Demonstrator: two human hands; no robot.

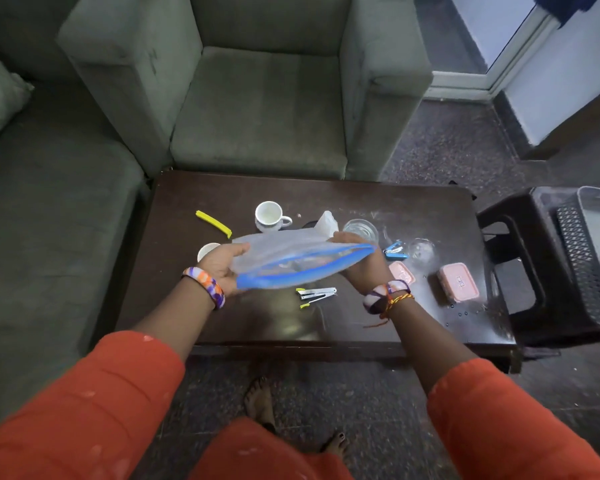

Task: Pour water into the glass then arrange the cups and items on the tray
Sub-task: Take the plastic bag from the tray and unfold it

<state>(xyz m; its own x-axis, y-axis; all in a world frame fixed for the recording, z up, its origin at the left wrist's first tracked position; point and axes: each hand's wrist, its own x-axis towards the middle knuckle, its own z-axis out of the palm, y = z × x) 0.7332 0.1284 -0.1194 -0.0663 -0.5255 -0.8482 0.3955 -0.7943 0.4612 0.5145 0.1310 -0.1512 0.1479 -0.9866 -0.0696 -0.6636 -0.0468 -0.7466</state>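
Both my hands hold a clear zip bag (284, 259) with a blue seal above the dark table (243, 323). My left hand (222, 268) grips its left end and my right hand (364, 268) its right end. Behind the bag stand a white cup with a handle (269, 216) and a glass with water (361, 230). A second white cup (207, 251) peeks out beside my left hand. Another clear glass (421, 252) is at the right. No tray can be made out on the table.
On the table lie a yellow clip (213, 223), a blue stapler (395, 251), a silver stapler (316, 294), a pink box (458, 282) and a pink lid (402, 273). A green armchair (264, 98) stands behind the table, and a dark stool with a basket (575, 258) at the right.
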